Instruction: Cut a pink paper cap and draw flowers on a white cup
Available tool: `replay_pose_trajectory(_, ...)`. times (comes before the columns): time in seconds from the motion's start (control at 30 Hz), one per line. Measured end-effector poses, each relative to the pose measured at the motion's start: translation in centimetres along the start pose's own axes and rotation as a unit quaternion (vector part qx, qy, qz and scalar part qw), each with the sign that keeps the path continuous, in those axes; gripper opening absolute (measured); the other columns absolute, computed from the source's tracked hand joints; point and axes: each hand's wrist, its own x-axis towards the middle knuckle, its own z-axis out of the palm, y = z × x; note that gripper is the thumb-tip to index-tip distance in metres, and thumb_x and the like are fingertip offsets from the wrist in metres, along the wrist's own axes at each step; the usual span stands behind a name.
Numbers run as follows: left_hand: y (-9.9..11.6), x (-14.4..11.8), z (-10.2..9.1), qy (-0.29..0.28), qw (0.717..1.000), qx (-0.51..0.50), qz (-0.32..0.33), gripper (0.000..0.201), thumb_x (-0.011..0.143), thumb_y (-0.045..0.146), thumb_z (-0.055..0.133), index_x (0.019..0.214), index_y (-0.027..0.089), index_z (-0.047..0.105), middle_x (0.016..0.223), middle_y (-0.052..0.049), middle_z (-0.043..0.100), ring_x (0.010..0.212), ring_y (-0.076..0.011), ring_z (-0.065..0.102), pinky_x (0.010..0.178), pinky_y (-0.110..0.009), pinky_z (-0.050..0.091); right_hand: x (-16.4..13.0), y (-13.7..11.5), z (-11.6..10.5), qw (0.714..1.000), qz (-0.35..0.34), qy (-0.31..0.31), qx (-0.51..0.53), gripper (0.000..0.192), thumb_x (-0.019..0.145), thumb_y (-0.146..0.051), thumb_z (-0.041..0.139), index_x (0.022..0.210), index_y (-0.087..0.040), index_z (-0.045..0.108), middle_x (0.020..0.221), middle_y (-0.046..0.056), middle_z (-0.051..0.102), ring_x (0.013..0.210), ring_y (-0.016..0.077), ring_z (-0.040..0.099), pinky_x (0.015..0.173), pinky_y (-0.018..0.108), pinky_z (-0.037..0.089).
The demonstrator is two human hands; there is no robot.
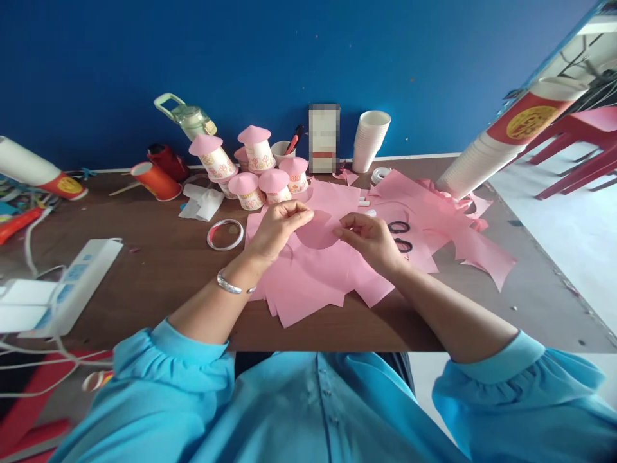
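Note:
Between my hands is a round-edged piece of pink paper (319,233). My left hand (284,225) pinches its upper left side between thumb and fingers. On the other side, my right hand (369,238) is closed at the paper's right edge, thumb against fingertips. Beneath lie overlapping pink paper sheets (308,292). Just right of my right hand show the dark handles of scissors (400,227); their blades are hidden. Behind my left hand stand several patterned paper cups with pink cone roofs (274,182), some stacked on others.
A tape roll (225,235) lies left of the sheets. White cup stacks (369,141) stand at the back and lean at the right (486,154). A red cup (157,181), a bottle (190,119) and a power strip (80,283) are leftward. Pink offcuts (486,254) reach the right side.

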Motion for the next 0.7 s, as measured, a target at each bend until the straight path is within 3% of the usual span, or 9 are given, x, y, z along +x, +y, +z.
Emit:
replay_pose_trajectory(0.13, -0.4, 0.1, -0.1, -0.017, 1.000, 0.024, -0.005, 0.025, 0.082, 0.040, 0.076, 0.069, 0.020, 0.068, 0.065, 0.001, 0.058, 0.064, -0.0127, 0.048, 0.060, -0.029, 0.037, -0.1, 0.2, 0.5, 0.999, -0.033, 0.025, 0.007, 0.039, 0.085, -0.056, 0.082, 0.076, -0.023, 0.065, 0.079, 0.001, 0.063, 0.074, 0.0163, 0.055, 0.068, 0.034, 0.048)
replay_pose_trajectory(0.4, -0.6, 0.0, 0.4, -0.021, 0.998, -0.016, -0.065, 0.031, 0.076, 0.044, 0.084, 0.066, 0.019, 0.069, 0.064, 0.000, 0.059, 0.061, -0.0129, 0.050, 0.057, -0.028, 0.040, -0.8, -1.2, 0.5, 0.979, -0.168, 0.038, -0.111, 0.031, 0.092, -0.055, 0.078, 0.077, -0.028, 0.071, 0.093, 0.005, 0.064, 0.080, 0.0203, 0.060, 0.076, 0.041, 0.058)
replay_pose_trajectory(0.7, 0.2, -0.3, 0.6, -0.111, 0.992, 0.044, -0.037, 0.032, 0.080, 0.045, 0.081, 0.064, 0.019, 0.074, 0.067, -0.004, 0.069, 0.066, -0.0163, 0.059, 0.062, -0.032, 0.045, -0.3, 0.3, 1.2, 0.993, -0.091, 0.051, -0.050, 0.043, 0.087, -0.063, 0.081, 0.073, -0.025, 0.065, 0.102, 0.006, 0.060, 0.096, 0.0214, 0.059, 0.080, 0.037, 0.056)
